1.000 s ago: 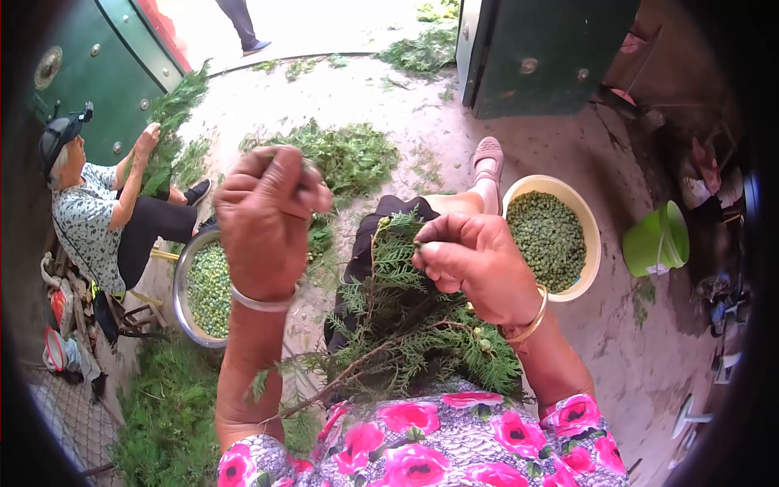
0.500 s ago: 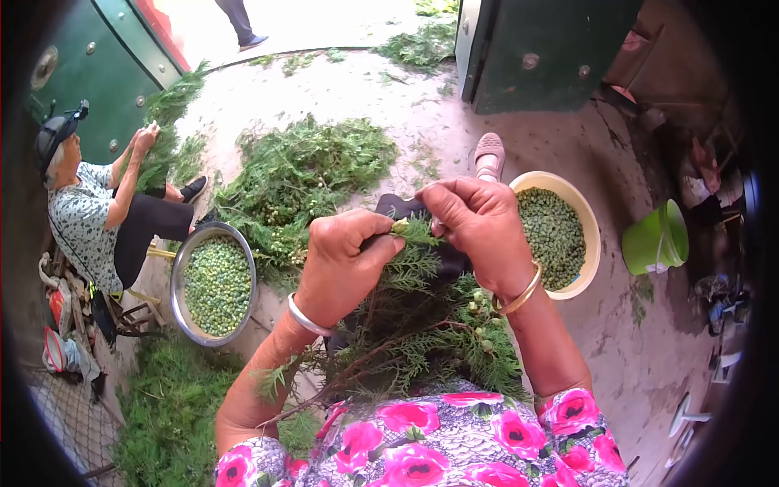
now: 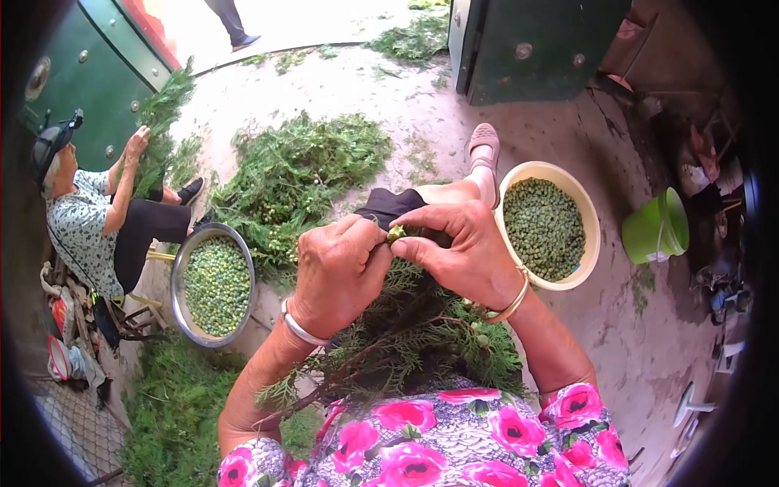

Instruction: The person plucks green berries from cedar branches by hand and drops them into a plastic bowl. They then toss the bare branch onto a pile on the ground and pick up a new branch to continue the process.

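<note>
A small green cone [image 3: 396,234] sits between the fingertips of both hands. My left hand [image 3: 337,272], with a silver bangle, pinches beside it from the left. From the right, my right hand [image 3: 466,247], with a gold bangle, has thumb and forefinger around the cone. Below them a leafy evergreen branch [image 3: 381,345] with several green cones lies across my lap. To the right stands a cream basin [image 3: 594,235] of small green cones. A metal bowl [image 3: 177,284] of similar, lighter green cones is on the left.
Another person [image 3: 89,203] sits at the left holding a green sprig. A heap of branches [image 3: 304,170] lies ahead, more greenery [image 3: 174,406] at lower left. A green bucket [image 3: 649,231] stands at the right. Someone's leg [image 3: 231,20] shows in the doorway.
My left hand came down from its raised position to meet my right hand. Both hands have closed around the small cone. The view has shifted slightly.
</note>
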A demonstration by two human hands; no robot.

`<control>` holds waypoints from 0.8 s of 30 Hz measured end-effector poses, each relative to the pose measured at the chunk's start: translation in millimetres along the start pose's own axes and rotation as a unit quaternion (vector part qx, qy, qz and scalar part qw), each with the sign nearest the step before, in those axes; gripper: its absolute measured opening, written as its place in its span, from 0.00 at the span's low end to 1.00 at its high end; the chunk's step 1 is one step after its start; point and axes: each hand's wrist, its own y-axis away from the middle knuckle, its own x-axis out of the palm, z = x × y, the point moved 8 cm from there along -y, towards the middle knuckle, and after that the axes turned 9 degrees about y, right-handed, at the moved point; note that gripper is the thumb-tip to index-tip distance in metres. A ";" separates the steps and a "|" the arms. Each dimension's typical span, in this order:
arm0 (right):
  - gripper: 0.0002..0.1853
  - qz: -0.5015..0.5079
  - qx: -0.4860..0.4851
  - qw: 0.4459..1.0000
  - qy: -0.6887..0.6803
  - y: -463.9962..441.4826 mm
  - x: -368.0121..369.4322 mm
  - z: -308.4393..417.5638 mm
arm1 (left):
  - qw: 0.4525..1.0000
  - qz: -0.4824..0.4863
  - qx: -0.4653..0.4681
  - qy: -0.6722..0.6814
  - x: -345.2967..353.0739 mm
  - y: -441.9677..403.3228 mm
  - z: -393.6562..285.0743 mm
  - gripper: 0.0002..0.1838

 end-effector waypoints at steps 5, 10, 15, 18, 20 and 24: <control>0.09 0.015 -0.006 0.999 0.028 2.7 -0.4 0.1 | 0.998 0.042 0.028 -0.031 9.0 1.2 -6.0 0.07; 0.06 -0.113 -0.117 0.980 0.113 10.1 -2.2 15.4 | 0.999 0.020 0.022 -0.031 8.8 -0.1 -7.5 0.07; 0.03 -0.314 -0.007 0.944 0.106 10.4 -60.4 -21.3 | 0.997 0.065 -0.001 0.035 4.5 2.9 -22.8 0.07; 0.04 -0.216 0.162 0.940 -0.209 21.0 -87.8 -75.2 | 0.996 0.057 -0.031 0.069 -5.8 4.5 -10.7 0.06; 0.08 -0.225 0.212 0.921 -0.237 33.2 -112.3 -93.7 | 0.962 0.071 -0.213 0.156 -13.6 14.6 24.7 0.13; 0.15 -0.288 0.251 0.912 -0.153 62.9 -195.4 -151.8 | 0.936 0.066 -0.297 0.179 -49.8 24.2 51.5 0.25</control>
